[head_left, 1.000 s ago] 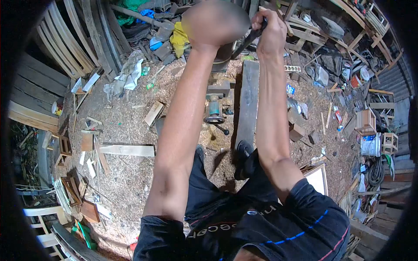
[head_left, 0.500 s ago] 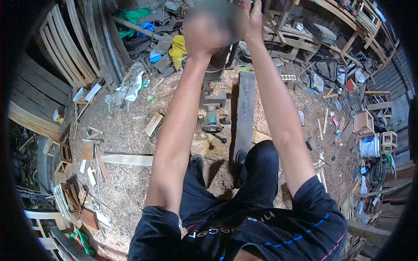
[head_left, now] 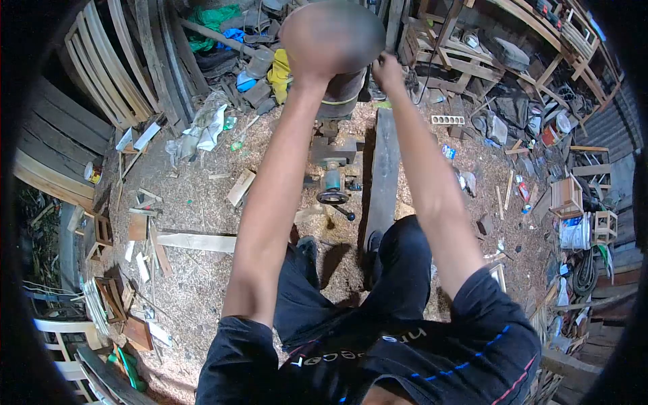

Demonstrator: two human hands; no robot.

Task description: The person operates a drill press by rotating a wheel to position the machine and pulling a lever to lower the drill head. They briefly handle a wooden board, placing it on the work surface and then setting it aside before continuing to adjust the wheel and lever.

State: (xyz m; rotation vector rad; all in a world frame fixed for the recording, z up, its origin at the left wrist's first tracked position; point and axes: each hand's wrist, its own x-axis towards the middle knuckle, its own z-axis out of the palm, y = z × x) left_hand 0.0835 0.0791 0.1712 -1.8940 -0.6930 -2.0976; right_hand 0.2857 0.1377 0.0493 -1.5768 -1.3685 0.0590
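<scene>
My left hand (head_left: 310, 50) is raised at the top of the view. A round blur covers its fingers, so its grip is hidden. Just below it, a dark rounded machine body (head_left: 339, 108) shows in part. My right hand (head_left: 389, 73) is to the right of that body, its fingers curled in; whatever they hold, if anything, is too small to make out. Beneath both arms stands a teal machine part (head_left: 332, 179) with a black handwheel (head_left: 333, 196) and a crank handle (head_left: 344, 213).
A long grey plank (head_left: 383, 175) lies beside the machine. Wood offcuts (head_left: 196, 241) and shavings cover the floor. Boards (head_left: 104, 67) lean at the left. Small wooden frames (head_left: 565, 196) sit at the right, and a yellow cloth (head_left: 277, 77) lies at the back.
My right hand has come down and nearer from the top edge, away from a dark thing there. My left hand stays at about the same place.
</scene>
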